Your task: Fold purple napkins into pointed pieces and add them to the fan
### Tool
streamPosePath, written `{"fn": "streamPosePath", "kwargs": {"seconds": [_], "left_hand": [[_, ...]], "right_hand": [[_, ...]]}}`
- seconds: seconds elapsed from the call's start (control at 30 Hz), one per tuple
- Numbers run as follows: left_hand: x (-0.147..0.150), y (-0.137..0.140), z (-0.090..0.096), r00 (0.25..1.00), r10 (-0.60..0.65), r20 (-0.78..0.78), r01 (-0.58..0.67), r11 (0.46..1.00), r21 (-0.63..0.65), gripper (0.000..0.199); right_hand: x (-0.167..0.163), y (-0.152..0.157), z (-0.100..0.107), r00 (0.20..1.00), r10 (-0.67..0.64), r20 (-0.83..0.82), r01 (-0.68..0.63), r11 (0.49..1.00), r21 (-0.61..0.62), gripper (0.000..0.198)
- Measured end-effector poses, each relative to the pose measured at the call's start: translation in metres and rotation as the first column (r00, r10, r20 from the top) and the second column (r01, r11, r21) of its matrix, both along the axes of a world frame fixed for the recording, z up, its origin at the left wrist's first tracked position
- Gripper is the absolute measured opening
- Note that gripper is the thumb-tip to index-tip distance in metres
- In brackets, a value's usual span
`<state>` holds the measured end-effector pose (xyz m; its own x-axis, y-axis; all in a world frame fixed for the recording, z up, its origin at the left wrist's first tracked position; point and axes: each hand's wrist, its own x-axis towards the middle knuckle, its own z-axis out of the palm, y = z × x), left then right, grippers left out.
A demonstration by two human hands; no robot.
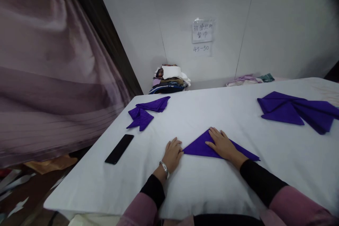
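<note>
A purple cloth napkin [197,147], folded into a wide flat triangle, lies on the white-covered table in front of me. At its left corner is my left hand [172,153], thumb and index finger closed on the tip, with the other fingers resting on the tablecloth. My right hand [221,143] lies flat across the napkin near its top point, fingers stretched and spread, pressing on the cloth. The hand and wrist hide part of the napkin's right half. Its right corner shows beyond my forearm.
On the white tablecloth [201,187], a black phone [119,149] lies at left. Folded purple cloths [156,104] lie behind it, and more purple cloth [282,107] sits at far right. Stacked clothes [169,79] stand by the wall; a pink curtain [53,77] hangs left.
</note>
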<state>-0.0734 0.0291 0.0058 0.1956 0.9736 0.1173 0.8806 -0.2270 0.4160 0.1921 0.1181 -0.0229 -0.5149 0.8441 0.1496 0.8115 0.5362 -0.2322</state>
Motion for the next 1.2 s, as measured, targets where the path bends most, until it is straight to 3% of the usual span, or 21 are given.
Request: {"fn": "streamPosePath", "kwargs": {"seconds": [0.27,0.4,0.57,0.7,0.9,1.1,1.2], "left_hand": [[-0.001,0.001,0.01,0.998,0.019,-0.066,-0.023,0.998,-0.058,0.011],[0.022,0.007,0.021,0.993,0.093,-0.077,-0.094,0.995,-0.017,0.018],[0.078,0.024,0.018,0.985,-0.124,-0.122,0.128,0.992,0.023,0.044],[0.093,0.032,-0.002,0.966,-0.156,-0.208,0.147,0.987,-0.062,0.069],[0.087,0.03,-0.012,0.961,-0.156,-0.226,0.143,0.987,-0.075,0.072],[0.094,0.035,0.003,0.974,-0.141,-0.179,0.111,0.979,-0.17,0.076],[0.107,0.041,0.011,0.971,-0.159,-0.178,0.143,0.984,-0.104,0.074]], "right_hand": [[0.0,-0.002,0.002,1.0,0.015,0.003,-0.015,1.0,0.004,0.076],[-0.001,-0.003,0.003,1.0,0.015,-0.007,-0.015,1.0,0.012,0.074],[0.0,-0.002,0.002,1.0,0.018,-0.008,-0.018,1.0,0.011,0.076],[0.001,-0.001,0.0,1.0,0.016,-0.017,-0.016,1.0,0.023,0.074],[0.002,-0.001,-0.003,0.999,0.026,-0.026,-0.025,0.999,0.047,0.073],[0.002,0.0,-0.004,0.999,0.033,-0.02,-0.032,0.998,0.046,0.073],[0.004,0.0,-0.006,0.999,0.051,-0.014,-0.05,0.998,0.046,0.067]]}}
